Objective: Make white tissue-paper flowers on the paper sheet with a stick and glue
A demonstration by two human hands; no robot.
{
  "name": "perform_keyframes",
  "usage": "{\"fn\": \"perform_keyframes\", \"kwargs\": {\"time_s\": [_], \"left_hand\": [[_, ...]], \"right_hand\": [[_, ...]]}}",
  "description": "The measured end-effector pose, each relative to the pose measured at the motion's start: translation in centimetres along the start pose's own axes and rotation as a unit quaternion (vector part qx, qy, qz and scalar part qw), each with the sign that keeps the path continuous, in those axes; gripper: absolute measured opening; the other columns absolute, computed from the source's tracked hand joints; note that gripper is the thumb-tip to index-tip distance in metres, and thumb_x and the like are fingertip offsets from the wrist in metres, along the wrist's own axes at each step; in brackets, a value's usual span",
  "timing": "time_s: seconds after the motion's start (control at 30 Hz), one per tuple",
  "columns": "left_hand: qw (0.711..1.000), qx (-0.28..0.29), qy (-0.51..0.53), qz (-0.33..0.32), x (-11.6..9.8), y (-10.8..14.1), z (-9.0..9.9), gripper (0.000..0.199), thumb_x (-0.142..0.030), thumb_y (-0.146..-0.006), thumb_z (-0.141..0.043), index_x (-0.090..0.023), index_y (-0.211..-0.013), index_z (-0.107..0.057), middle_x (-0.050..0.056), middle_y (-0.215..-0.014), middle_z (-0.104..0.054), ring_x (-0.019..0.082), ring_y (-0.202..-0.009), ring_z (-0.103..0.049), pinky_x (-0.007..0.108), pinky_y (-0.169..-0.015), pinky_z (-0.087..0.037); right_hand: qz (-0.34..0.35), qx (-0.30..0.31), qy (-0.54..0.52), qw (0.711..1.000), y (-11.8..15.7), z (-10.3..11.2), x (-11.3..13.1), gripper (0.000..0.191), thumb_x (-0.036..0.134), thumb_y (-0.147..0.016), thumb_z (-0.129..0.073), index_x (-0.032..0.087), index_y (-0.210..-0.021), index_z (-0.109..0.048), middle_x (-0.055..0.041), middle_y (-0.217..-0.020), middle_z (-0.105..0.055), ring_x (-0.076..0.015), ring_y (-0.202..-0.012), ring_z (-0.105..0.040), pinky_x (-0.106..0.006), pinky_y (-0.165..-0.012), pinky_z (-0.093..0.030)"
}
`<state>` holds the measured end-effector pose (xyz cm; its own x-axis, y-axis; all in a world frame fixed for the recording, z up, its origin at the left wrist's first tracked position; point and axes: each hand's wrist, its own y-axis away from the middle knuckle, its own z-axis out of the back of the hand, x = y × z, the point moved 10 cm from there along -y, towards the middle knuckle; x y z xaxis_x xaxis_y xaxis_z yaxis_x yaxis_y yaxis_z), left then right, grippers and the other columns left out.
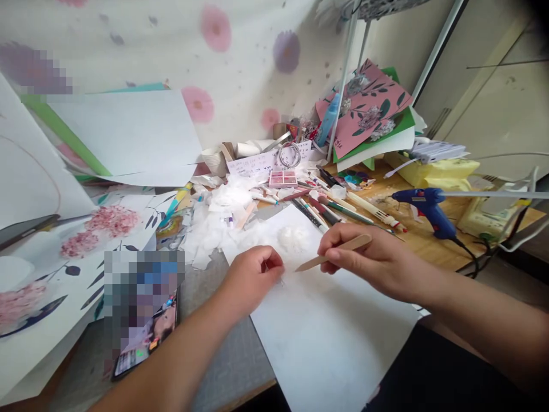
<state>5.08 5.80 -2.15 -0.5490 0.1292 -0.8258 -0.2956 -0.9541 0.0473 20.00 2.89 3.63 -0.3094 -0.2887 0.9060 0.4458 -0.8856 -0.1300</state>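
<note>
A flat wooden stick (pixel 315 262) is pinched in my right hand (pixel 364 257), its pointed end angled down to the left above a white sheet of paper (pixel 330 332). My left hand (pixel 257 274) is closed at the sheet's left side, thumb and finger pressed together; what they hold, if anything, is too small to make out. On the upper part of the sheet, just beyond both hands, sits a fluffy white tuft (pixel 294 237). The stick's tip is close to my left fingertips, with a small gap between them.
White tissue-like scraps (pixel 223 212) are heaped at the back left. Pens and brushes (pixel 330 209) lie behind the sheet, near a blue glue gun (pixel 429 209) with its cable. A phone (pixel 165 332) and flower pictures (pixel 111 223) are at left. A pink palette (pixel 283 178) stands at the back.
</note>
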Motion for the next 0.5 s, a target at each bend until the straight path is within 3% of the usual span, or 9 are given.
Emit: {"fn": "perform_keyframes", "kwargs": {"time_s": [0.17, 0.5], "left_hand": [[0.999, -0.011, -0.049, -0.006, -0.1, 0.1, 0.1, 0.007, -0.024, -0.071, -0.058, -0.020, -0.066, -0.061, -0.001, -0.062, -0.060, 0.016, -0.059, -0.054, 0.025, -0.055, -0.038], [0.993, 0.008, -0.114, -0.032, -0.6, 0.2, 0.0, 0.015, -0.026, -0.080, -0.053, -0.020, -0.071, -0.063, 0.000, -0.070, -0.063, 0.016, -0.067, -0.056, 0.027, -0.061, -0.039]], "right_hand": [[0.030, -0.006, 0.141, 0.990, -0.2, -1.3, 0.3, 0.014, 0.030, -0.086, -0.054, 0.020, -0.084, -0.063, -0.0012, -0.076, -0.067, -0.0133, -0.067, -0.060, -0.023, -0.062, -0.045], [0.066, 0.015, 0.229, 0.971, -0.6, -3.0, 0.2, 0.013, 0.024, -0.087, -0.052, 0.019, -0.088, -0.064, -0.0022, -0.080, -0.069, -0.0142, -0.070, -0.062, -0.024, -0.064, -0.042]]}}
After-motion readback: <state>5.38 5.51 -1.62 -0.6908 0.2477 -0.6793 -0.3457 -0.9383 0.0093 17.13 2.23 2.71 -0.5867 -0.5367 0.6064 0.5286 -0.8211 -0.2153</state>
